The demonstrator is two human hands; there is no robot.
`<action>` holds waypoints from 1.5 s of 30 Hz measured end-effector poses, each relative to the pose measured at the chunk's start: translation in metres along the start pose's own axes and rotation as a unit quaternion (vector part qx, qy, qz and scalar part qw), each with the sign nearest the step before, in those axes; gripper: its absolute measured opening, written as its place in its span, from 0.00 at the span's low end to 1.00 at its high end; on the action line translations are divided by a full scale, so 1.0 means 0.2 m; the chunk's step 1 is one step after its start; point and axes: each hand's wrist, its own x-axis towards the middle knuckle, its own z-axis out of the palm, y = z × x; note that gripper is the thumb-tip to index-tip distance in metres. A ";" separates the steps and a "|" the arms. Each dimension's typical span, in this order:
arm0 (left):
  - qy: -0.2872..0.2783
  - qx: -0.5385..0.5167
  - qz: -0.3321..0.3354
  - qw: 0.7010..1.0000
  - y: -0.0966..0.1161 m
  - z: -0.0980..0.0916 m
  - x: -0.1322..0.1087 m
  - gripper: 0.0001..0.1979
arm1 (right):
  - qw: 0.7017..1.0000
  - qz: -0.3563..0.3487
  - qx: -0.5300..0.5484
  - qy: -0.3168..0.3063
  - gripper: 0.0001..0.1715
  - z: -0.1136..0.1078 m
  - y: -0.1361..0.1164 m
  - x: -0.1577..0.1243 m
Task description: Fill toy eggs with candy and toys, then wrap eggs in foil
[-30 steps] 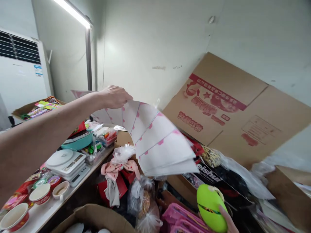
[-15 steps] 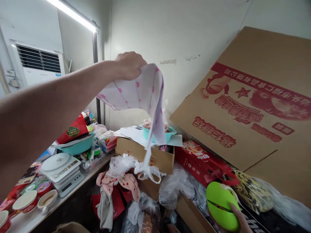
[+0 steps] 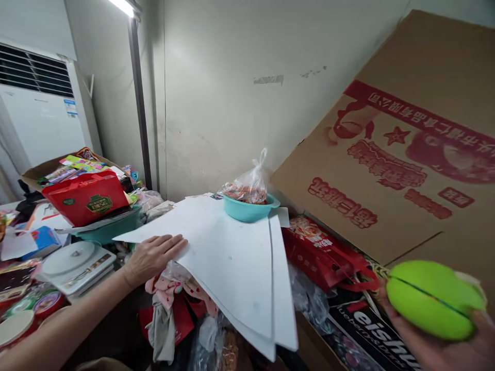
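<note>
My left hand lies on the left edge of large white paper sheets, fingers stretched out and nearly flat. The sheets slope down over the clutter, and a turquoise basin rests on their far end. A knotted clear plastic bag with reddish contents sits in that basin. At the lower right, my right hand grips a lime-green, egg-shaped object with a dark seam along its middle. Its far end shows a pale patch, and I cannot tell its exact kind.
A kitchen scale and red-and-white tubs stand at the left, near a red bag. Pink dotted cloth and plastic bags lie below the sheets. A red gift bag and a large leaning cardboard box occupy the right.
My left hand has come down from its raised position. The pink-patterned sheet it held is no longer visible; white sheets now spread forward. My right hand has shifted right and up with the green object.
</note>
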 end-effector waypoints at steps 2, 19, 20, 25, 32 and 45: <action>-0.006 0.000 -0.014 1.000 0.05 0.09 -0.02 0.18 | 0.976 -0.144 -0.035 -0.162 0.25 0.18 0.02 -0.09; -0.103 -0.015 0.059 0.993 -0.01 0.02 0.24 0.14 | 0.942 0.129 -0.144 -0.275 0.13 1.20 0.94 0.17; -0.108 -0.023 0.063 0.992 -0.01 0.02 0.25 0.14 | 0.942 0.128 -0.145 -0.275 0.13 1.21 0.94 0.18; -0.128 -0.038 0.035 0.990 -0.06 0.02 0.36 0.09 | 0.943 0.121 -0.149 -0.270 0.15 1.26 0.97 0.21; -0.124 -0.013 0.008 0.992 -0.16 0.02 0.55 0.07 | 0.944 0.107 -0.160 -0.269 0.19 1.36 0.96 0.27; -0.083 -0.005 -0.084 0.993 -0.10 0.23 0.45 0.17 | 0.943 0.112 -0.160 -0.268 0.25 1.57 0.79 0.30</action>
